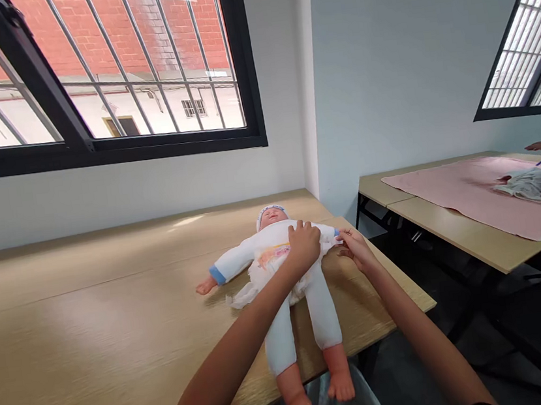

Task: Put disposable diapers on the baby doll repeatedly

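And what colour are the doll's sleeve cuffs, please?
The sleeve cuffs are blue, showing best in the head view.

Doll [279,235] on back on table [120,339]; left hand [305,244] on torso, right hand [355,248] at blue cuff [336,231].

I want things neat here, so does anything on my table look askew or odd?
Two things. The diaper is over the white suit, not under it, and its flap on your left spreads loose, apparently unfastened. Also, the doll's feet stick out past the table edge.
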{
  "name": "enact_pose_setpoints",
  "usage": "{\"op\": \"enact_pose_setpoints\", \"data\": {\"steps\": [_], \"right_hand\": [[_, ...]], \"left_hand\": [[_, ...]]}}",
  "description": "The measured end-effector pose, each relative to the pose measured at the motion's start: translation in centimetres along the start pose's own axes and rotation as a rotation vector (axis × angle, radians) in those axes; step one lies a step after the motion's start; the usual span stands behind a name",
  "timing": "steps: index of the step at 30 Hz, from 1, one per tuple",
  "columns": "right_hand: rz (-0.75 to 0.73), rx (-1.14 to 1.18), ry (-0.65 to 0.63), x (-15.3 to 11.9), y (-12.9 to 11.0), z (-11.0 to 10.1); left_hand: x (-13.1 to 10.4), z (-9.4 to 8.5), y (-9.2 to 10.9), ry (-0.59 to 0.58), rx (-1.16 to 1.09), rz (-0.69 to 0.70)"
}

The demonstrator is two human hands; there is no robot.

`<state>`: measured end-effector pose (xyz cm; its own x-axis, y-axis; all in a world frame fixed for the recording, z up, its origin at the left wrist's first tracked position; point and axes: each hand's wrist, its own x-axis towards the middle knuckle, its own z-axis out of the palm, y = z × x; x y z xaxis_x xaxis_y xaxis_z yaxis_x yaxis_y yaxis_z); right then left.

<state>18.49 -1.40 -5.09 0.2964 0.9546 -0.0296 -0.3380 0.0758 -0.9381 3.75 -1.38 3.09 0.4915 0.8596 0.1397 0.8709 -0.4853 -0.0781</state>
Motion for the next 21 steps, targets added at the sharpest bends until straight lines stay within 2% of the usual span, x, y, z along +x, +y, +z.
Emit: {"op": "enact_pose_setpoints", "data": {"steps": [3,7,10,13,16,18,21], "right_hand": [[-0.068,-0.056,0.025,-0.3,-0.3,0.3],[-0.147,-0.057,-0.067,-0.6,-0.3,0.8],[-0.194,-0.052,-0.131,-0.7,-0.4,0.9],[-0.208,-0.044,-0.156,-0.7,-0.3,0.7],[-0.207,-0.027,-0.201,-0.7,-0.2,0.7],[-0.213,-0.016,-0.223,-0.8,0.0,0.9],[-0.246,-0.037,-0.261,-0.8,-0.1,1.4]], "left_hand": [[1.3,-0.2,-0.5,-0.048,0.0,-0.029],[2.5,0.1,-0.2,-0.083,-0.003,-0.033],[2.1,0.0,0.6,-0.041,0.005,-0.052],[0.1,-0.5,1.1,0.082,0.023,-0.08],[-2.9,-0.8,1.4,0.192,0.053,-0.051],[-4.9,-0.5,1.7,0.225,0.073,0.005],[-6.8,1.0,2.4,0.275,0.118,0.036]]}}
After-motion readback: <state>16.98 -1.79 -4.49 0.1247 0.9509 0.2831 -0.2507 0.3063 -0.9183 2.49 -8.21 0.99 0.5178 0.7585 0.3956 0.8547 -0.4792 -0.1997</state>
